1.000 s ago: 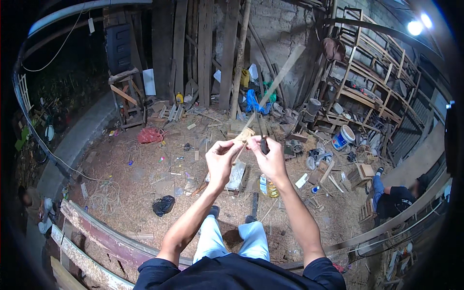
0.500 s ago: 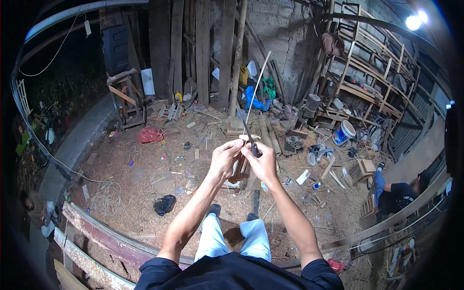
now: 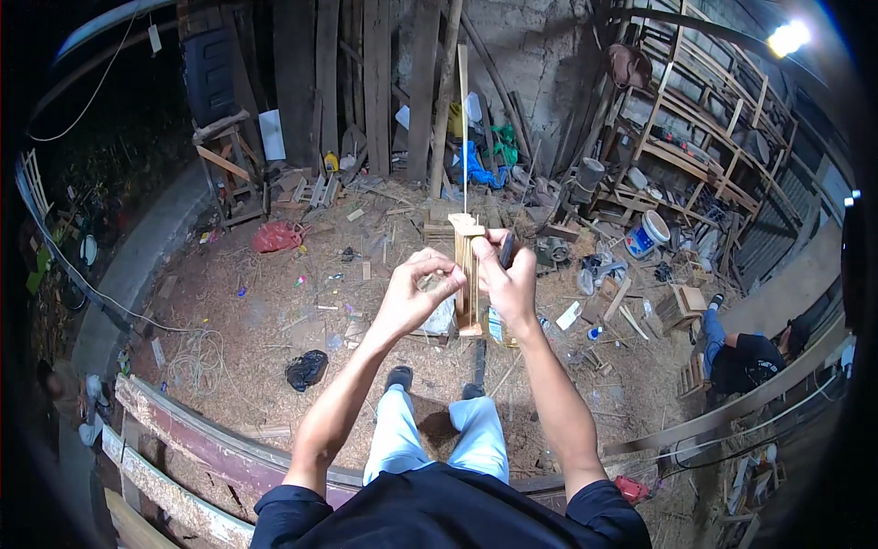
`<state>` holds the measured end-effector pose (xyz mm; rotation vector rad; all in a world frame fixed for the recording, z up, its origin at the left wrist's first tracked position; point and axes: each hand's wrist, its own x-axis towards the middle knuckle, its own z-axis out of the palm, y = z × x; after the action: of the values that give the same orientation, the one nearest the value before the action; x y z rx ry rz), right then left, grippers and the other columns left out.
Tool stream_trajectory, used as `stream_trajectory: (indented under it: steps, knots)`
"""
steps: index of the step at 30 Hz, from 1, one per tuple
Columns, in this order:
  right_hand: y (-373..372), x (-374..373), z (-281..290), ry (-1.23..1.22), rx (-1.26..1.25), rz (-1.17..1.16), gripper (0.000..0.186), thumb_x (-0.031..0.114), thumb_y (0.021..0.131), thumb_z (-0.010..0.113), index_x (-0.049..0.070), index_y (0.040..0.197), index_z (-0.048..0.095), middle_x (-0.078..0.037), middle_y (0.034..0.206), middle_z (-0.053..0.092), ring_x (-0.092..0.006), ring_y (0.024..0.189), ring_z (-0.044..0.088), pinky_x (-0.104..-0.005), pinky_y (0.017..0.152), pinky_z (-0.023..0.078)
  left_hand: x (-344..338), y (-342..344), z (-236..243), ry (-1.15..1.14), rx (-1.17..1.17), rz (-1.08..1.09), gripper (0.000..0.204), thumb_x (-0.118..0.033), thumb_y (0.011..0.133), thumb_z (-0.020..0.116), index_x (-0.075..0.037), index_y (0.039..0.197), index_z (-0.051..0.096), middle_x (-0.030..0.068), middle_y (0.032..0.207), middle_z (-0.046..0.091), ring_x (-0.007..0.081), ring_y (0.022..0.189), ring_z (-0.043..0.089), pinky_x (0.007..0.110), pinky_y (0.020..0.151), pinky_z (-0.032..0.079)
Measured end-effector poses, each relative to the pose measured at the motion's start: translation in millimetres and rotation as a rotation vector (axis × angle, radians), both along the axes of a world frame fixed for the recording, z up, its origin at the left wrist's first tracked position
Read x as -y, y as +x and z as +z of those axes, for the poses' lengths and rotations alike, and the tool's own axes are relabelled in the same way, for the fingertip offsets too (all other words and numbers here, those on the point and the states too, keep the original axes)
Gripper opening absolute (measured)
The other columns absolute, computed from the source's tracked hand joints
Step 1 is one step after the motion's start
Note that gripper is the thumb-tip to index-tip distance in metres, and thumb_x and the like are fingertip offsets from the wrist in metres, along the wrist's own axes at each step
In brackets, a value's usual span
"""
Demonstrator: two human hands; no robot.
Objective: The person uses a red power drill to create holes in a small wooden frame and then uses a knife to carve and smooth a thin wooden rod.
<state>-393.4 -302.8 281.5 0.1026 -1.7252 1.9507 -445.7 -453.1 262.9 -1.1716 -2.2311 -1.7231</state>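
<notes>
My right hand (image 3: 510, 284) is closed around the upper part of a small upright wooden piece (image 3: 467, 320), made of thin light slats between end blocks, and a dark handle (image 3: 507, 249); the blade is hidden. A long thin pale strip (image 3: 465, 128) rises from the piece's top. My left hand (image 3: 412, 293) is pinched at the piece's left side, its fingertips on or beside the slats; what they grip is too small to make out.
Scraps and shavings cover the floor (image 3: 256, 320), with a red bag (image 3: 274, 236), black bag (image 3: 306, 371) and white bucket (image 3: 647, 233). Wooden racks (image 3: 695, 156) stand right. One person (image 3: 743, 361) sits low right, another (image 3: 57, 389) is far left. Plank rails (image 3: 192, 430) cross behind me.
The wooden piece has risen and turned upright, its strip now vertical. The blade, visible earlier, is now hidden. My left hand has moved from the piece's top down to its left side.
</notes>
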Motion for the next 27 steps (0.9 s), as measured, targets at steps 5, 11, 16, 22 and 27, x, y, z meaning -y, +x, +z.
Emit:
stream_trajectory:
  steps: [5,11,16,22,27]
  knots:
    - [-5.9,-8.8,9.9,-0.208,-0.018,0.051,0.014,0.017,0.092,0.059,0.005,0.093,0.052,0.009,0.062,0.040,0.0010,0.046,0.032,-0.0167,0.040,0.026,-7.2,11.3,-24.5,0.089,0.111,-0.052,0.020,-0.022,0.078,0.074,-0.005,0.086,0.067,0.0063,0.105,0.051,0.0206,0.108,0.049,0.037,0.098,0.034]
    - [-9.4,-15.8,10.8,-0.236,-0.071,0.068,0.016,0.018,0.093,0.059,0.003,0.095,0.056,0.008,0.060,0.041,0.0011,0.045,0.032,-0.0186,0.039,0.024,-28.2,13.6,-37.0,0.169,0.193,0.097,0.015,-0.017,0.083,0.069,-0.008,0.092,0.063,0.0116,0.135,0.035,0.0230,0.109,0.053,0.034,0.083,0.049]
    - [-10.3,-14.5,14.6,-0.236,-0.027,-0.011,0.016,0.017,0.092,0.061,0.002,0.094,0.056,0.008,0.060,0.042,0.0007,0.044,0.033,-0.0190,0.038,0.023,-29.6,13.1,-38.2,0.445,0.876,-0.168,0.014,-0.015,0.088,0.062,-0.007,0.100,0.059,0.0092,0.118,0.052,0.0185,0.096,0.060,0.030,0.073,0.052]
    - [-11.7,-13.1,8.1,-0.202,-0.077,-0.027,0.018,0.017,0.092,0.061,0.000,0.094,0.057,0.008,0.057,0.041,-0.0004,0.044,0.033,-0.0198,0.038,0.024,-21.9,23.3,-27.7,0.561,1.088,-0.277,0.013,-0.011,0.091,0.057,-0.005,0.103,0.055,0.0058,0.097,0.062,0.0160,0.086,0.062,0.034,0.082,0.052]
    - [-11.6,-9.5,5.2,-0.094,-0.024,-0.039,0.023,0.021,0.090,0.064,-0.001,0.093,0.060,0.006,0.059,0.047,-0.0007,0.046,0.038,-0.0192,0.039,0.028,-19.0,20.1,-47.0,0.576,0.954,-0.277,0.015,-0.012,0.090,0.060,-0.003,0.102,0.059,0.0068,0.099,0.064,0.0147,0.088,0.063,0.029,0.083,0.051]
